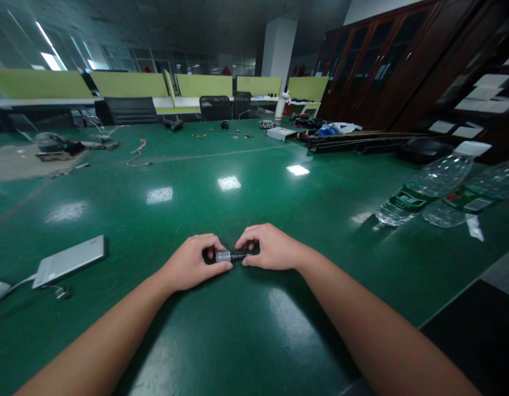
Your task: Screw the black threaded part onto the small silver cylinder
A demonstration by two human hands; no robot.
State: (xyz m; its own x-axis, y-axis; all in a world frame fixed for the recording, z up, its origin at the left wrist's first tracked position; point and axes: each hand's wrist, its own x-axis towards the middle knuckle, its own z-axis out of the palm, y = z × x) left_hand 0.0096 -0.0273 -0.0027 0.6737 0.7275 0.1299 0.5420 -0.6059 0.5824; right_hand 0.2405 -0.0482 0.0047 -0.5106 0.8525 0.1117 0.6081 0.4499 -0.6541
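Note:
A small silver and black cylindrical part (223, 256) lies level between my hands, just above or on the green table (188, 203). My left hand (197, 260) grips its silver end between thumb and fingers. At the other side, the thumb and fingers of my right hand (269, 247) close around the thin black tip, which they partly hide. Whether the part rests on the table cannot be made out.
A silver flat device (68, 260) with a cable lies at the left, a small metal piece (62, 292) beside it. Two clear bottles (423, 187) stand at the right. Black strips (349, 142), a cord (138, 153) and a tool on a board (54, 147) lie farther back.

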